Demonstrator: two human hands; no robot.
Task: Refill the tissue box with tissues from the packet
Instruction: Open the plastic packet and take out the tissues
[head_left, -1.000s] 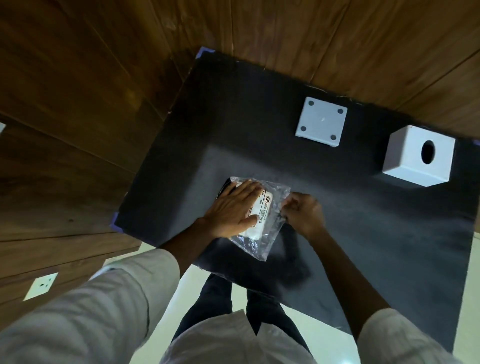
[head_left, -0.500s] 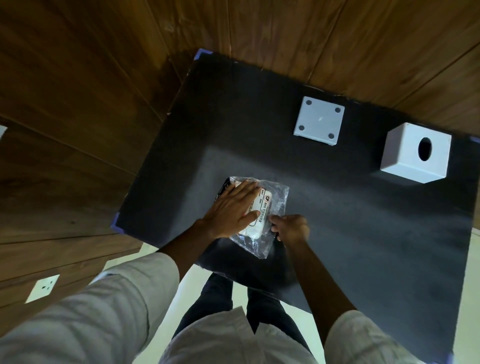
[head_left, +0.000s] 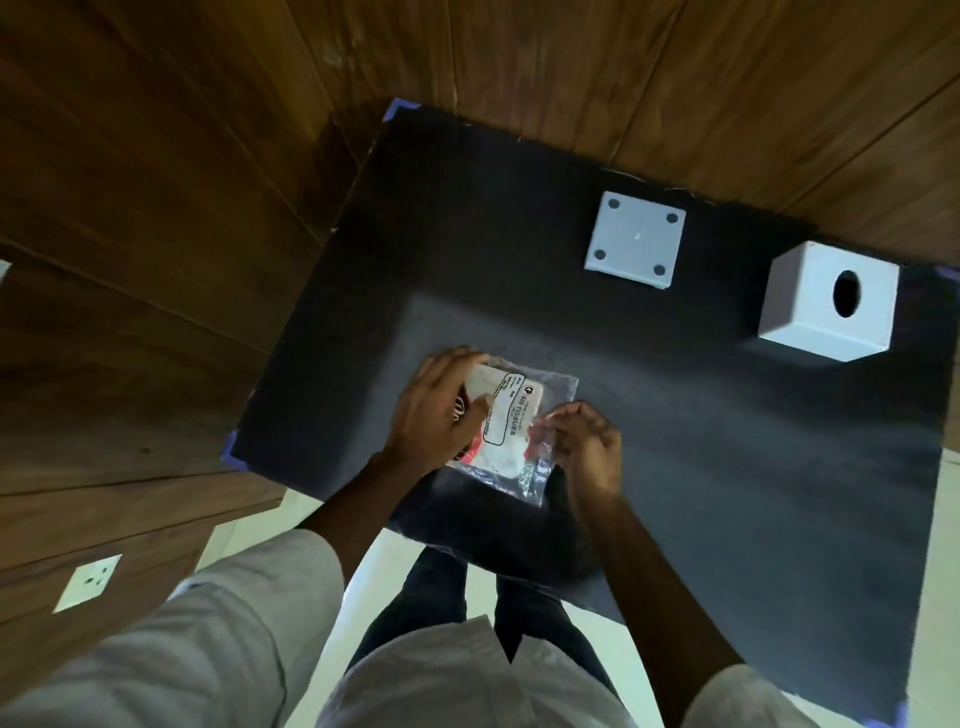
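Observation:
A clear plastic tissue packet (head_left: 511, 423) with a white label lies on the dark mat near the front edge. My left hand (head_left: 441, 410) grips the packet's left side, fingers curled over its far corner. My right hand (head_left: 584, 441) pinches the plastic at the packet's right edge. The white tissue box (head_left: 810, 306) with an oval hole stands at the right rear, apart from my hands. Its white square base plate (head_left: 635, 247) with dark corner pads lies flat on the mat to the left of the box.
The dark mat (head_left: 727, 441) covers a table set against wooden wall panels. A white wall socket (head_left: 88, 582) sits low at the left. My legs and light floor show below the table's front edge.
My left hand has shifted from lying flat on the packet to gripping its left side, uncovering the label. My right hand has closed on the plastic at the packet's right edge.

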